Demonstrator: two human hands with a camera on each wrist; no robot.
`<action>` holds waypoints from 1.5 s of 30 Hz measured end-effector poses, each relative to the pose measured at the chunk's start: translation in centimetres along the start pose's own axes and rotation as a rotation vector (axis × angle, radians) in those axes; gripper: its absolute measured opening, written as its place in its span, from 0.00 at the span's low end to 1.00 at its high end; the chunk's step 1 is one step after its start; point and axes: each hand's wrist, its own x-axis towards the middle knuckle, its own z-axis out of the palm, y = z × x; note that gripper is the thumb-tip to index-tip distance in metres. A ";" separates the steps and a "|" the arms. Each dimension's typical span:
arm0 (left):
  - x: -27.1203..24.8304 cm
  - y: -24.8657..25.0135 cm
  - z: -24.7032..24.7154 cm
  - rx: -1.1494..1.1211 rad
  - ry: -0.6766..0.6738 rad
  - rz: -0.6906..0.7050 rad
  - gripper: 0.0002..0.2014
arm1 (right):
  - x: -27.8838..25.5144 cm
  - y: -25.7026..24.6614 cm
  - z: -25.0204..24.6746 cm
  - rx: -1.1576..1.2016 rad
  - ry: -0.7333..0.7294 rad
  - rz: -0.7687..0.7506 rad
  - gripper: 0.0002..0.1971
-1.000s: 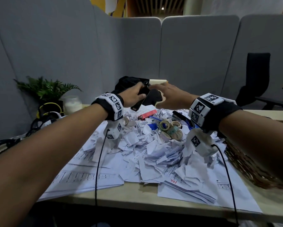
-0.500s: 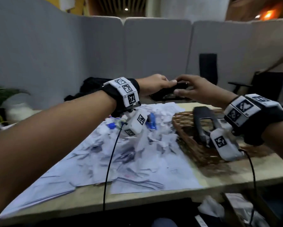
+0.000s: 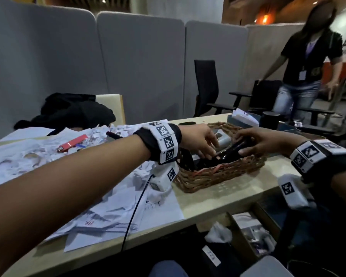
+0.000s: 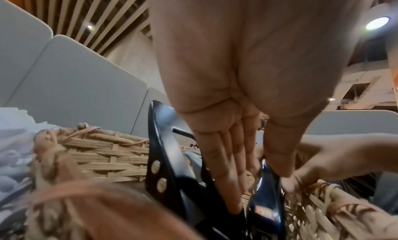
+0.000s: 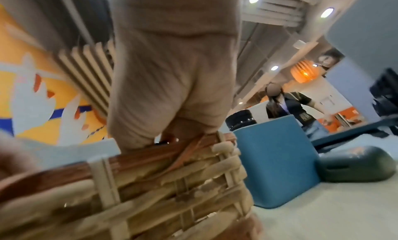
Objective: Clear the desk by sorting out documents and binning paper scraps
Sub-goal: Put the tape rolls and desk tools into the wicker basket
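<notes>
Left hand (image 3: 198,141) flat, right hand (image 3: 262,142) gripping black stapler (image 3: 231,150); paper-strewn desk (image 3: 218,196).

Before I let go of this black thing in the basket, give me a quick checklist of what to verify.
1. Dark glossy object inside the brown woven wicker basket: ok.
2. Right hand grips it: ok.
3. Left hand fingers straight, touching it, not curled round: ok.
4. Object resting on the basket floor: cannot tell.
5. Basket fully on the pale desk: ok.
6. White paper scraps cleared: not ok.
</notes>
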 end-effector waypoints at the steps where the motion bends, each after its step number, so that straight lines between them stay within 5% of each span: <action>1: 0.0 -0.1 0.1 0.020 -0.029 -0.003 0.17 | 0.4 0.3 -0.1 -0.087 -0.039 0.033 0.12; 6: -1.2 -0.5 -1.1 -0.012 -0.030 0.055 0.14 | 3.4 -2.2 -1.0 -0.318 -0.262 0.165 0.07; 11: -5.0 -2.4 -6.0 0.006 0.239 0.098 0.10 | 7.9 -10.4 -3.4 -0.320 0.058 -0.004 0.08; 15: -8.8 -6.4 -9.7 0.013 0.392 -0.038 0.05 | 11.1 -18.6 -1.6 -0.239 0.166 -0.184 0.04; 23: -17.1 -15.1 -13.8 0.225 0.455 -0.394 0.08 | 19.1 -28.3 6.2 -0.197 0.023 -0.291 0.07; 34: -21.6 -20.3 -14.1 0.387 0.315 -0.566 0.12 | 22.4 -31.7 12.1 -0.349 -0.181 -0.321 0.15; 39: -20.7 -22.3 -15.0 0.611 0.380 -0.717 0.19 | 23.8 -32.0 11.0 -0.265 -0.089 -0.270 0.13; 45: -19.7 -25.1 -14.8 0.664 0.264 -0.864 0.20 | 25.1 -28.3 11.4 -0.525 -0.056 -0.080 0.19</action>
